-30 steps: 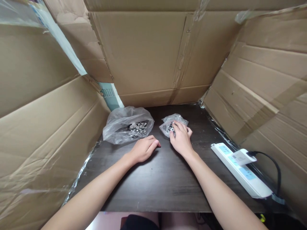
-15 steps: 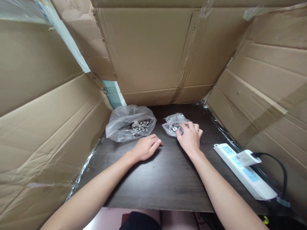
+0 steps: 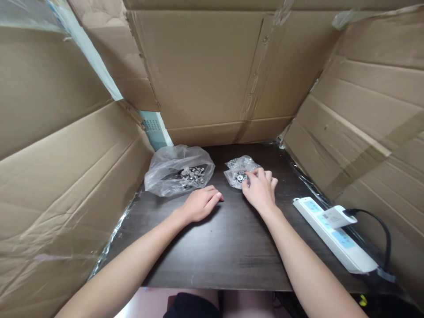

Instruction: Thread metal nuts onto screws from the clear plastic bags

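A small clear plastic bag (image 3: 233, 176) holds small shiny metal pieces (image 3: 241, 177), one of them ring-shaped with a dark centre. Over its right side is my right hand (image 3: 260, 190), thumb and index finger curved apart at the bag's mouth, touching or just above the pieces. My left hand (image 3: 200, 205) rests on the table, palm down, fingers curled in and thumb along the side; whatever lies under the fingers is hidden. Just beyond it, a larger cloudy plastic bag (image 3: 159, 179) lies open with many round silver metal caps (image 3: 192, 174) inside.
The dark wood-look table (image 3: 212, 251) is enclosed by cardboard walls (image 3: 202, 66) at the back and both sides. On the right lies a white power strip (image 3: 344, 247) with a white plug-in adapter (image 3: 336, 217) and a black cable (image 3: 380, 221).
The whole view has shifted slightly. My right thumb and index finger have moved a little against the small bag, showing more of the ring-shaped piece. My left hand has stayed put.
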`<state>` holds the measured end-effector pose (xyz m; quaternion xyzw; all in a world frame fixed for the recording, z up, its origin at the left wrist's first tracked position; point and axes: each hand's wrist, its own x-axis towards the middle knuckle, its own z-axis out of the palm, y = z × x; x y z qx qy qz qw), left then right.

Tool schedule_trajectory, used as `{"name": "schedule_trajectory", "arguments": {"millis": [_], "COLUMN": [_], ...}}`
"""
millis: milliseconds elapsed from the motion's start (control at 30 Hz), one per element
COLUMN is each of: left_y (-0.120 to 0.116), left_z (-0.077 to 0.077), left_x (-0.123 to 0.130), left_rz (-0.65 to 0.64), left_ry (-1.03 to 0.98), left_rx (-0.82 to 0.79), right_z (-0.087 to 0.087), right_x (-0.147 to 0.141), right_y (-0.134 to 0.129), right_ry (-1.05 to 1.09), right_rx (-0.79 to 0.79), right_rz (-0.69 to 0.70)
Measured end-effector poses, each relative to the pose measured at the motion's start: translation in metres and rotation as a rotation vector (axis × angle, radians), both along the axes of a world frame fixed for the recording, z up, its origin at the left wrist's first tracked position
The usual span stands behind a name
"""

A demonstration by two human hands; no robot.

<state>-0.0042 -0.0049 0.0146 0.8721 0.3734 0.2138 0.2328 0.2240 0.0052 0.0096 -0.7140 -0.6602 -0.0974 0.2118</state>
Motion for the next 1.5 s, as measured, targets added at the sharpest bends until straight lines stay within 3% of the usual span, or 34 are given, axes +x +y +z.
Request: {"name": "schedule_trajectory", "arguments": {"millis": [267,667,767,867,967,1067,1233,1367,1500], "left_y": [0.000,0.000,-0.001,0.000,0.002,0.006,0.013,0.013,0.011], "left_z": [0.001,0.000,-0.002,-0.007,-0.011,-0.012,-0.013,-0.014,-0.016], "left_x": [0.000,0.001,0.004,0.009,0.013,0.013,0.009,0.010,0.011], "left_rz": [-0.001,0.020,0.071,0.153,0.182,0.175,0.217,0.288,0.267], "left_ry": [0.000,-0.043,-0.147,-0.377,-0.603,-0.671,-0.700,-0.716,-0.710], "left_rx": [-0.008,-0.012,-0.058,-0.271,-0.461,-0.518,-0.567,-0.574,-0.555], "right_z": [0.000,-0.006,-0.002,0.001,0.000,-0.001,0.003,0.007,0.001], "right_x": [-0.002,0.001,-0.001,-0.011,-0.028,-0.042,-0.039,-0.017,0.004], "right_y": [0.000,0.005,0.004,-0.003,-0.014,-0.022,-0.018,-0.008,0.002], "right_ry": [0.013,0.075,0.159,0.278,0.379,0.408,0.520,0.589,0.541], "right_rx": [0.027,0.168,0.234,0.294,0.296,0.255,0.262,0.332,0.231], "right_rz": [-0.002,0.206,0.339,0.556,0.760,0.880,0.793,0.572,0.320]}}
